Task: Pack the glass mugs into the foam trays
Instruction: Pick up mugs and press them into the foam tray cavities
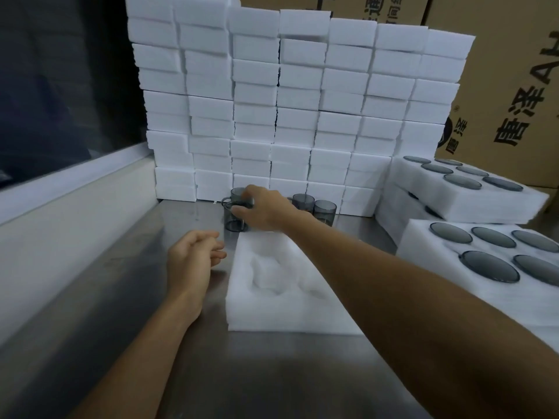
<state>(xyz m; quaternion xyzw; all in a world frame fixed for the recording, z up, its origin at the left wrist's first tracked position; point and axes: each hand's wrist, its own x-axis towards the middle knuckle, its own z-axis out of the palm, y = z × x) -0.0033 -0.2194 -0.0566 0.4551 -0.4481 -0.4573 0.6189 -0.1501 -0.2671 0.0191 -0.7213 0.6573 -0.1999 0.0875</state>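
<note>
The right hand (260,208) wraps its fingers round a grey glass mug (237,210) at the far left to carry it to the near foam tray (272,309), while the left hand (193,261) waits loosely curled.

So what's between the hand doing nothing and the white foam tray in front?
Only bare shiny metal table, seen from the head camera, separates the left hand from the empty white foam tray.

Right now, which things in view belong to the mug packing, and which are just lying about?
In the job: right hand gripping a stacked glass mug; loose mugs; empty foam tray; left hand.

Lying about: foam block wall; filled trays; cardboard boxes.
</note>
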